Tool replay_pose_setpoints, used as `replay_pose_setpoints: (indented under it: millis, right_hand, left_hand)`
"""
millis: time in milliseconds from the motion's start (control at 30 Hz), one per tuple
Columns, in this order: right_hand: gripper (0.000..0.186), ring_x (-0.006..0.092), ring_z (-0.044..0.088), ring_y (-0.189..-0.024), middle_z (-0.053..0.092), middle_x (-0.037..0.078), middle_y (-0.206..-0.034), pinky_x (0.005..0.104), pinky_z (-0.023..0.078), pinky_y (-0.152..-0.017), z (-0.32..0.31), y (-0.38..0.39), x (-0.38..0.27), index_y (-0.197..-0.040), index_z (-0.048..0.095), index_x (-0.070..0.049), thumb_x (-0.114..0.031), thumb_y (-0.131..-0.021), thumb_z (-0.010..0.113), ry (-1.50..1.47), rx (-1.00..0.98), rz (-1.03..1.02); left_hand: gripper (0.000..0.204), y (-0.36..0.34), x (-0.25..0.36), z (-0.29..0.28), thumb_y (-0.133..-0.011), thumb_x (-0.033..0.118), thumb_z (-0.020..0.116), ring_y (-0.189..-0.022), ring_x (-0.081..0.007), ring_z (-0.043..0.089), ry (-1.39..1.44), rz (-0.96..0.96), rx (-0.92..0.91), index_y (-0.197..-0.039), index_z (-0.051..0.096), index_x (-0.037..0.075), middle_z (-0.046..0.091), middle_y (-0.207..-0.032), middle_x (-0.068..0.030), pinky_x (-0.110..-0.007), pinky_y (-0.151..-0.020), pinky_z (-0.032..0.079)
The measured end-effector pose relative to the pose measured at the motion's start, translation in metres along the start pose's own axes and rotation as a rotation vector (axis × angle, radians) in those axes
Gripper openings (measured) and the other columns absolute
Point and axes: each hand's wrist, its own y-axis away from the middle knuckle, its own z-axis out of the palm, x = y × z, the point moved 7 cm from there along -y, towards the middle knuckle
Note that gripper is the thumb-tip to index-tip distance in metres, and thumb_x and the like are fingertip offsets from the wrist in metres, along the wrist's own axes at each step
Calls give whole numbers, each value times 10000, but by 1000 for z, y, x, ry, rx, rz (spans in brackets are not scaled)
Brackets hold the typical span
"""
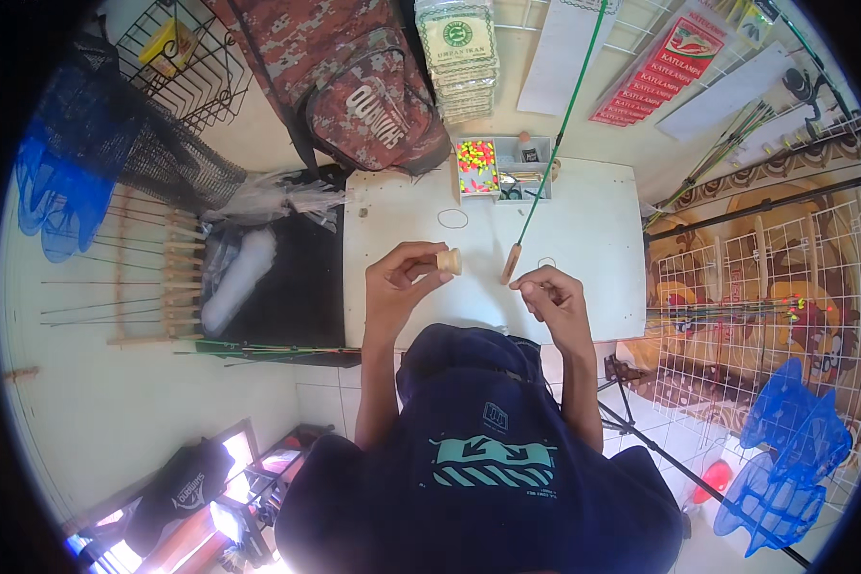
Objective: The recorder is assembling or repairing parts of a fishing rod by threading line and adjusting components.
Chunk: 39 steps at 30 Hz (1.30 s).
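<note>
Spool (453, 262) in left grip (398, 285), white-lettered backpack (354, 105) and green-printed packets (457, 59) beyond.

The white table (593, 230) extends beneath the fingers (413, 251). A compartmented grey tray (543, 143) stands on it, beyond the fingers. A camouflage backpack (373, 105) is located farther from the fingers, left of the tray; a stack of packets (459, 67) adjoins it. Blue nets (62, 196) hang far left of the fingers; red packets (674, 67) hang beyond and to their right.
</note>
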Motion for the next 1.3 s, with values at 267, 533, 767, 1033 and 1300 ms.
replay_pose_setpoints:
  millis: [267,533,767,1033,1300]
  right_hand:
    - [175,7,357,-525,508,-50,-649,188,239,-451,-36,2,1,-914,668,-21,-192,-922,632,66,274,-41]
    - [181,3,323,-497,426,-62,-620,190,215,-430,-75,11,-9,-941,628,-29,-208,-942,601,83,529,-138]
    - [144,-13,301,-498,434,-64,-670,162,207,-401,-149,28,-7,-942,608,-75,-218,-947,593,-119,947,-263]
    - [218,79,434,-495,602,4,-730,217,259,-395,-232,61,4,-833,599,-72,-270,-910,649,124,1357,-204]
    - [302,182,557,-656,627,68,-713,340,435,-603,-284,77,23,-823,651,-37,-332,-886,645,595,1570,-257]
  left_hand:
    - [362,3,1,-6,-720,-117,738,-870,-142,628,9,18,-117,-1063,647,-46,645,-975,-92,-271,-826,519]
    - [346,2,-7,-23,-725,-115,737,-869,-144,626,23,-38,44,-1050,645,-44,645,-990,-100,-262,-825,519]
    - [339,4,-1,-38,-759,-112,686,-937,-180,643,-1,39,56,-1084,621,-46,652,-1032,-124,-296,-842,522]
    - [359,13,4,-59,-756,-118,706,-932,-180,643,17,30,179,-1097,611,-62,655,-1026,-137,-277,-847,522]
    - [349,13,5,-69,-756,-126,690,-945,-185,642,29,81,215,-1089,612,-58,657,-1030,-136,-287,-852,522]
